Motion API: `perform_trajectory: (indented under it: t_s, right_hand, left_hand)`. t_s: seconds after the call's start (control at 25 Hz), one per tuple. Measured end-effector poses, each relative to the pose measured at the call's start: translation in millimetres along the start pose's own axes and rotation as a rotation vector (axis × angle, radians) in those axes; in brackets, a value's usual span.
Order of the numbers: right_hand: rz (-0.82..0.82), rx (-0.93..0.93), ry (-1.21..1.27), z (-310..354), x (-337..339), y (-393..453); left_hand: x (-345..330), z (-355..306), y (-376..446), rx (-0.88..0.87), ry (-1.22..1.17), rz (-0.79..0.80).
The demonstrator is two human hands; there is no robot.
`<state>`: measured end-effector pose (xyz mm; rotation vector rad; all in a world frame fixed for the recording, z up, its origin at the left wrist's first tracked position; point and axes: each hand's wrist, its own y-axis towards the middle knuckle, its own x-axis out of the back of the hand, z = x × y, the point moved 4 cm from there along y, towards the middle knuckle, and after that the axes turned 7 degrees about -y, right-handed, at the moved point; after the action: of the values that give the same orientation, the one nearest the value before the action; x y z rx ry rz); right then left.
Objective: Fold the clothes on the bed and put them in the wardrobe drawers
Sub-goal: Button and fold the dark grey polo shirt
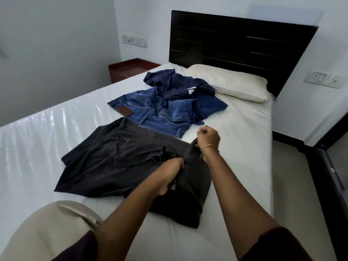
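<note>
Clothes await folding on a white bed (235, 117): a dark grey T-shirt (105, 159) lies spread toward the near edge, with blue jeans (160, 112) and a navy shirt (178, 81) heaped beyond it near the pillow (231, 81) at the head. The left hand (172, 171) pinches a raised fold of the grey fabric; the right hand (208, 137) is clenched around its bunched upper edge. Soft, light and limp, the shirt should handle best when held by seams or shoulders. No wardrobe is in view.

cream pillow (228, 82) against dark headboard (241, 46)
</note>
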<state>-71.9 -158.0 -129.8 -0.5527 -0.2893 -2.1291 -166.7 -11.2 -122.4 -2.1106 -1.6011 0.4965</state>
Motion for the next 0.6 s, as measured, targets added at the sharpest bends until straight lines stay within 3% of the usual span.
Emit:
perform_trajectory:
  t_s: [0.12, 0.2, 0.32, 0.44, 0.52, 0.6]
  right_hand:
    - [0.316, 0.069, -0.154, 4, -55, -18]
    - [0.338, 0.16, -0.331, 1, -65, -27]
    - [0.193, 0.289, -0.708, -15, -54, -29]
    - [0.388, 0.235, -1.031, -46, -57, -28]
    - [0.431, 0.218, -1.073, -56, -58, -26]
    - [0.444, 0.221, -1.065, -54, -58, -22]
  left_hand:
    - [48, -1, 12, -0.067, 0.767, -0.257]
    - [58, 6, 17, -0.016, 1.037, -0.323]
    - [56, 8, 25, -0.033, 1.187, -0.356]
    - [51, 16, 33, -0.045, 1.292, -0.322]
    - [49, 27, 38, -0.002, 1.385, -0.269]
    - [47, 20, 36, -0.085, 1.379, -0.33]
